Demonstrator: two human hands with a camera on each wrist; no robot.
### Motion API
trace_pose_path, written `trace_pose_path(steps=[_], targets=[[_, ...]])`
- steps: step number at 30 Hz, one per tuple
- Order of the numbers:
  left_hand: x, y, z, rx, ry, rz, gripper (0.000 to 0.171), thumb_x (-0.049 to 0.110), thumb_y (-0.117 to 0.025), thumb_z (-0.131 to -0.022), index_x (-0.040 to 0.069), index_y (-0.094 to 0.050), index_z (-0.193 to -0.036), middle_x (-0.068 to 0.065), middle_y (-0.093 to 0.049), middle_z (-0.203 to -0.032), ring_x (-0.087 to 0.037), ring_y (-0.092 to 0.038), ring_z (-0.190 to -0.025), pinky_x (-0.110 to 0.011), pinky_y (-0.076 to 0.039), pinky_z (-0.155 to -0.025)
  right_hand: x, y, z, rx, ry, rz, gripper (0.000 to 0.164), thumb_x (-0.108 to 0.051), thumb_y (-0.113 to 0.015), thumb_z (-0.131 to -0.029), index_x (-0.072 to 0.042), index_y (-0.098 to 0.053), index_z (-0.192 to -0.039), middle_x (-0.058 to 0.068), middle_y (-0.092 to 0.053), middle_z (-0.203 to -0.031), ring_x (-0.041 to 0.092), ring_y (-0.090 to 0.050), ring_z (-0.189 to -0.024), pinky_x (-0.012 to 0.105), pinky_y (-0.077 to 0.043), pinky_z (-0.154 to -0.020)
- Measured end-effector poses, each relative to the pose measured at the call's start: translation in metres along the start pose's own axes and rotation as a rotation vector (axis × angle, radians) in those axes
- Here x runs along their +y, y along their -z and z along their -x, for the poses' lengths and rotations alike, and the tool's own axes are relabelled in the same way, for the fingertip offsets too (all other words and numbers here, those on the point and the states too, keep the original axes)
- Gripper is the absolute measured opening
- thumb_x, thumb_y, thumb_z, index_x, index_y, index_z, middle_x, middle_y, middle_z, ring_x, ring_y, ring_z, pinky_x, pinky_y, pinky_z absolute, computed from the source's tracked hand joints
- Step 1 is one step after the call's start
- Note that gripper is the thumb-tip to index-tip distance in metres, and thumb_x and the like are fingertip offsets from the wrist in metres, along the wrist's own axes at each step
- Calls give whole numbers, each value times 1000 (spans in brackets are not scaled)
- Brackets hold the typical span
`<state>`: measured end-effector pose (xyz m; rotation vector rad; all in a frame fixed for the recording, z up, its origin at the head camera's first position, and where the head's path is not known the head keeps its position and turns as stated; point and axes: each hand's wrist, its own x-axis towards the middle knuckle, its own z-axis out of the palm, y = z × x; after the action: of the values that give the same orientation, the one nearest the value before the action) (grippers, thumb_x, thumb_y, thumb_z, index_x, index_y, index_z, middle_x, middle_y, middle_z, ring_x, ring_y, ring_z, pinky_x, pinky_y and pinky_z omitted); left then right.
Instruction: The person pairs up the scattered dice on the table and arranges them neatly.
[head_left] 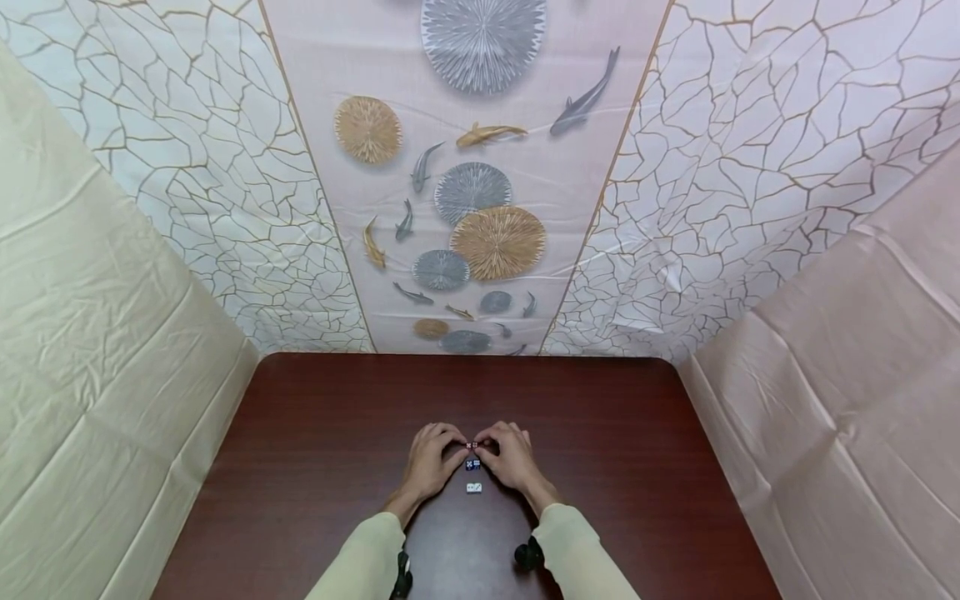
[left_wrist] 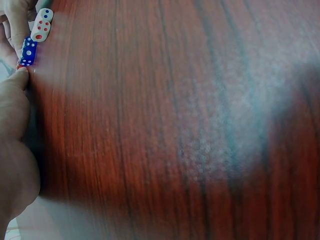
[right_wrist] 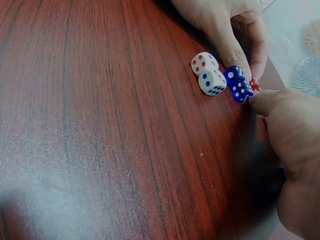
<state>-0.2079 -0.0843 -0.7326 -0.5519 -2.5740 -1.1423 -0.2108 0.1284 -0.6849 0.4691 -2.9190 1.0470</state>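
Two red dice (head_left: 472, 445) sit side by side between the fingertips of both hands. My left hand (head_left: 431, 460) pinches the left red die with thumb and forefinger. From the other side my right hand (head_left: 512, 457) pinches the right one in the same way. Only a sliver of red (right_wrist: 255, 84) shows past the thumbs in the right wrist view. Just nearer than the red pair, two blue dice (right_wrist: 239, 84) stand touching each other. Closer still, a pair of white dice (right_wrist: 209, 73) with red and blue pips lies side by side; its row is apart from the blue row in the head view.
The dark red-brown wood table (head_left: 337, 400) spreads around the hands. A patterned cloth (head_left: 480, 317) with fish and discs hangs behind its far edge. Pale fabric walls (head_left: 112, 350) stand at left and right. Dark wrist straps (head_left: 529, 555) sit by the sleeves.
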Motion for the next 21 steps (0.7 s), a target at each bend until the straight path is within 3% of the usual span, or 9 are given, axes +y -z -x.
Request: trace_pose_path(steps=[11,21], targets=[[9,6,-2,-31,37,-8,11,23,-88,-100,19,-83,-109,-2,-78,-120,-31,-70,-121,-63,-49,-119,1,0,1,1,-2,-4,11,-20,-86,-102,-22,-85,-112,-3,-76,-107,15,-61,-99,38,-37,-93],[8,5,-1,-23,31,-4,11,22,-88,-99,18,-83,-109,-3,-78,-120,-32,-70,-121,-64,-49,-119,2,-1,1,-10,-11,7,12,-22,-85,-103,-23,-85,-115,-4,-76,-110,16,-61,-101,38,-37,-94]])
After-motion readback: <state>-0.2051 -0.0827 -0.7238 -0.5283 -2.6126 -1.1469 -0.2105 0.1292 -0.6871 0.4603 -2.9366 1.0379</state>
